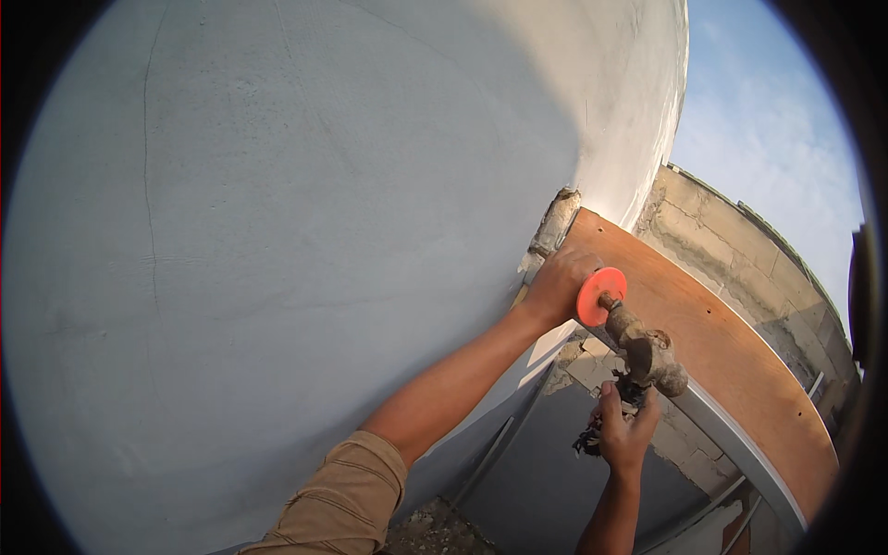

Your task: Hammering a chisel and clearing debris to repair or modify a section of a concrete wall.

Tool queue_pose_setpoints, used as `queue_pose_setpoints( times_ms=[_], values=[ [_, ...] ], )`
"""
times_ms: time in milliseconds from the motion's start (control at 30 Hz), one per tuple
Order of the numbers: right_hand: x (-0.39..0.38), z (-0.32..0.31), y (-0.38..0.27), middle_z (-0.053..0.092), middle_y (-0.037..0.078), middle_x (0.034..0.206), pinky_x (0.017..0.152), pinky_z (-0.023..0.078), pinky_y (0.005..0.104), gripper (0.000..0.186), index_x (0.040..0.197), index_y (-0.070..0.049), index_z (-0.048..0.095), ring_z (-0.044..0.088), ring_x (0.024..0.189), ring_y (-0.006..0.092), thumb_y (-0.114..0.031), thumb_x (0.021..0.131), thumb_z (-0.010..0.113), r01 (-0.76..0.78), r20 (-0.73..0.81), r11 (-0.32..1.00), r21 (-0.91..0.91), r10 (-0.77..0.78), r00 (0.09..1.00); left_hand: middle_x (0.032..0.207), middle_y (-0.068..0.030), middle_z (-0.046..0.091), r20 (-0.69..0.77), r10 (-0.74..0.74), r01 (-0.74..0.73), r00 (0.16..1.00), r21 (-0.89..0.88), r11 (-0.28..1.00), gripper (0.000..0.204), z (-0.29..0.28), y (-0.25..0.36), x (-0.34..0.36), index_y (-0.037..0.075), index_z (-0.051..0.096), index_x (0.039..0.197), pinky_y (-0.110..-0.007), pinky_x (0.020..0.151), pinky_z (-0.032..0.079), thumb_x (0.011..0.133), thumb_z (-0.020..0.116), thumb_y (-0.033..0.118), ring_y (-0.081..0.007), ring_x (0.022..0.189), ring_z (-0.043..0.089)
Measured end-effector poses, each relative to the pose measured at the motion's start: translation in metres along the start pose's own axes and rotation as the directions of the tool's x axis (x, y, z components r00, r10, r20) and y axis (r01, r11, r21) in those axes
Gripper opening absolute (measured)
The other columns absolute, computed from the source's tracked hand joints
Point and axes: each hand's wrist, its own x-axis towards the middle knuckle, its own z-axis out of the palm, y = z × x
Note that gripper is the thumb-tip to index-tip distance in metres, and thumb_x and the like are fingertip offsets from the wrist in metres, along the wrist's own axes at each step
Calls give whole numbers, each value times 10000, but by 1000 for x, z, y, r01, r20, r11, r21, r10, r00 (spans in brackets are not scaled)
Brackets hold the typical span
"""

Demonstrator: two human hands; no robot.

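My left hand [560,282] is curled behind a red disc-shaped handle [590,294] on a weathered metal valve [647,351], beside the lower end of a brown board [703,342]; what its fingers hold is partly hidden. My right hand [624,425] is closed on dark, crumpled material [632,391] directly below the valve body, with thumb and fingers up against it.
A large curved grey-white wall [277,185] fills the left, with a broken edge [555,222] near the board's top. A pale metal strip [731,444] runs along the board. A block wall [749,250] and sky lie at right, and a dark grey surface [555,472] below.
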Motion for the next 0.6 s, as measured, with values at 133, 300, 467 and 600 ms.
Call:
queue_pose_setpoints(
  times_ms=[133,300,467,600],
  values=[
    [1,-64,-50,515,118,789,608,492,316,372,1078,60,458,548,644,173,-272,954,573,352,-227,851,390,-282,932,770,-90,597,22,-52,52,998,-4,999,180,5,-2,0,61,589,788,-397,719,464,719,728,152,-301,766,588],
    [21,-51,-52,547,125,833,707,501,348,364,1082,34,446,568,724,191,-287,958,567,750,-594,547,372,-480,645,780,-85,599,-50,-25,24,998,-4,1000,181,5,-5,-5,68,597,804,-394,722,462,711,731,147,-288,783,591],
    [-11,-1,44,562,84,727,562,494,295,291,1017,-13,430,578,614,158,-228,942,611,-274,66,874,400,271,960,779,-103,595,64,23,-26,998,34,999,173,-1,-1,-9,52,600,802,-402,752,481,699,715,129,-305,803,589],
    [-74,-5,73,565,86,705,556,499,284,320,1075,39,438,574,582,149,-163,916,629,-263,-81,783,564,369,926,768,-93,583,135,-47,42,990,37,998,190,-9,4,-16,55,585,798,-400,719,460,712,736,133,-294,781,564]
  ],
)
